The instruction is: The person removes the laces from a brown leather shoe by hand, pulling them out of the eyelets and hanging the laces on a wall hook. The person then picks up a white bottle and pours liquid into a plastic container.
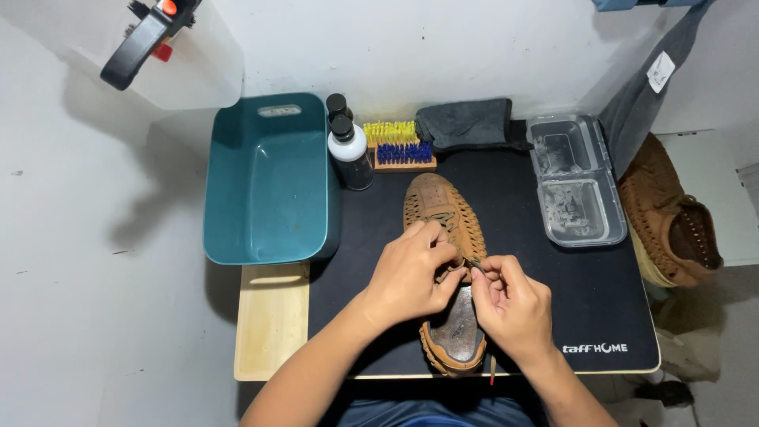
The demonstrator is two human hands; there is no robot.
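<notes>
shoe: brown woven shoe [444, 207] lying toe away from us on the black mat [589, 296], mid-worktop, heel near the front edge.
lace: thin lace end [473, 265] at the throat of the shoe, pinched between both hands; exact routing through the eyelets too small for us to tell.
left hand: left hand [411, 273] over the tongue area, grip narrow, fingertips closed on the lace and the shoe upper.
right hand: right hand [514, 304] just beside it, over the shoe's opening, grip narrow, thumb and forefinger closed on the lace end.
step: we judge this as working the lace at the top eyelets, either pulling it out or feeding it; can't tell which.
next move needs: steady hold on the upper with the left, a straight pull or feed along the eyelet line with the right, shoe kept flat on the mat.
back edge: two dark-capped bottles [349, 150], yellow-and-blue bristle brush [399, 144], folded grey cloth [465, 122].
back right: clear two-compartment tray [575, 180], on the mat.
left edge: teal tub [269, 182], overhanging the worktop's back-left corner; bare wooden worktop [271, 324] in front of it.
off worktop, right: second brown woven shoe [672, 217], well apart from the hands.
</notes>
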